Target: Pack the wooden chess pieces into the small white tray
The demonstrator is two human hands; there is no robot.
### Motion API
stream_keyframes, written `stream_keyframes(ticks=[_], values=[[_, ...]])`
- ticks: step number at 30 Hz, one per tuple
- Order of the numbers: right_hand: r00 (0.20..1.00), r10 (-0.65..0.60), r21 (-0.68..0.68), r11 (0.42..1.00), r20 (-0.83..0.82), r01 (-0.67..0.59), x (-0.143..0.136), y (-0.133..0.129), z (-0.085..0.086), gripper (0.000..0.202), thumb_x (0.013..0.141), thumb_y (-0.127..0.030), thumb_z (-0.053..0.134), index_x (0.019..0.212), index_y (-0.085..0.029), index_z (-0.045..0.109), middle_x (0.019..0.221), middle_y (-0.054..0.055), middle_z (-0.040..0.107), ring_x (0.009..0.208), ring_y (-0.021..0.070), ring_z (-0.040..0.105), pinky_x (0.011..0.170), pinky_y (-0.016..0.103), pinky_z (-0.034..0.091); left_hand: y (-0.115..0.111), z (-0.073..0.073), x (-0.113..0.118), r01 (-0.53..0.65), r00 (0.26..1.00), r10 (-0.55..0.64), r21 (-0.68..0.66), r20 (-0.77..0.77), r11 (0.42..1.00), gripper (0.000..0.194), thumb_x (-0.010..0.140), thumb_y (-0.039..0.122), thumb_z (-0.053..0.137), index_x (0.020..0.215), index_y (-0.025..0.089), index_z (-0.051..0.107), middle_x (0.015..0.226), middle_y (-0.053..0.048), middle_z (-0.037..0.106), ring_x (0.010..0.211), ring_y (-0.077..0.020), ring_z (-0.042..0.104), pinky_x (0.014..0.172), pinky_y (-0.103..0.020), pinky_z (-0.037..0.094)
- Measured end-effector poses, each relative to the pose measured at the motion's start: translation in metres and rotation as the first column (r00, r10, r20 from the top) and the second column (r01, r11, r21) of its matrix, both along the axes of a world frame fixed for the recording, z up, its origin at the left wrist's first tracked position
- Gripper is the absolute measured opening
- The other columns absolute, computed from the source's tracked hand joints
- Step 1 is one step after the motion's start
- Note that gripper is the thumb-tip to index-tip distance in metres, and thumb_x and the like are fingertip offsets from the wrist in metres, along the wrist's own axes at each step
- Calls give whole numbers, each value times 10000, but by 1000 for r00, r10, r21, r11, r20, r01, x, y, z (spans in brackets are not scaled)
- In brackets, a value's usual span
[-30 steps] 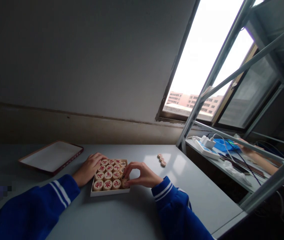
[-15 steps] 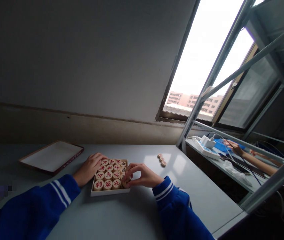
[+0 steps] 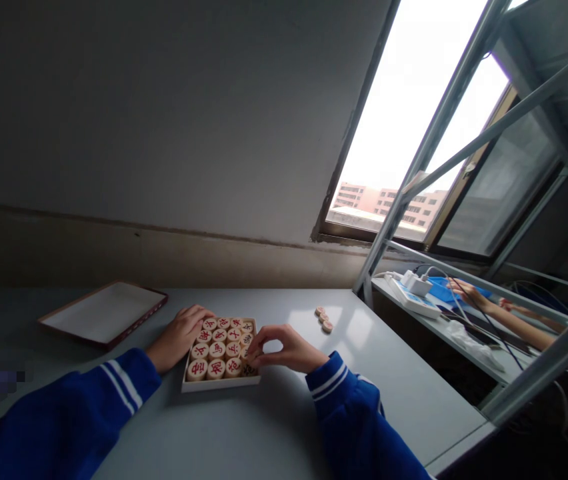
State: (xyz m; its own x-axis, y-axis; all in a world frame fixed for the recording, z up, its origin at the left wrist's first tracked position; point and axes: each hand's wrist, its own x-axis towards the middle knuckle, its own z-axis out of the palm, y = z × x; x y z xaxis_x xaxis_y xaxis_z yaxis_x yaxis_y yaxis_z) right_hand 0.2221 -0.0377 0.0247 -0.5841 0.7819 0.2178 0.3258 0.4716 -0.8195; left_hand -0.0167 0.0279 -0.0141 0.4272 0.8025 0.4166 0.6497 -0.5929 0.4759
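Note:
A shallow white-edged box (image 3: 221, 385) on the desk holds rows of round wooden Chinese chess pieces (image 3: 217, 350), most with red characters and those in the right column with black ones. My left hand (image 3: 183, 333) lies along the box's left side, its fingers curled over the far left corner. Over the right column, my right hand (image 3: 284, 349) is bent into a pinch, thumb and fingertips at a piece near the front right corner. Those fingertips partly cover that piece. The front right piece (image 3: 249, 371) now shows its dark character.
The box lid (image 3: 109, 310) lies upturned at the left. Three loose pieces (image 3: 323, 319) sit in a line at the right, in sunlight. Beyond a metal bed frame (image 3: 381, 250), another person's hand (image 3: 469, 295) is near a power strip (image 3: 414, 297) and cables.
My right hand's fingertips have risen slightly from the front right piece, uncovering its face. My left hand and the box have stayed in place.

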Motion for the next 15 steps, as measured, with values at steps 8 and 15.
stream_keyframes(ticks=[8, 15], values=[[985, -170, 3, 985, -24, 170, 6, 2, 6, 317, 661, -425, 652, 839, -162, 644, 795, 17, 634, 735, 123, 558, 763, 306, 458, 1, -1, -1, 3, 1000, -3, -28, -22, 1000, 375, 800, 226, 232, 921, 179, 584, 976, -49, 603, 978, -161, 523, 912, -299, 402], [970, -231, -12, 973, 75, 232, 12, 3, 9, 278, 698, -395, 629, 832, -151, 634, 731, 17, 636, 675, 115, 556, 650, 266, 418, 0, -1, 0, 4, 1000, -4, -21, -20, 1000, 371, 799, 210, 236, 911, 177, 589, 967, -47, 609, 963, -159, 536, 908, -295, 407]])
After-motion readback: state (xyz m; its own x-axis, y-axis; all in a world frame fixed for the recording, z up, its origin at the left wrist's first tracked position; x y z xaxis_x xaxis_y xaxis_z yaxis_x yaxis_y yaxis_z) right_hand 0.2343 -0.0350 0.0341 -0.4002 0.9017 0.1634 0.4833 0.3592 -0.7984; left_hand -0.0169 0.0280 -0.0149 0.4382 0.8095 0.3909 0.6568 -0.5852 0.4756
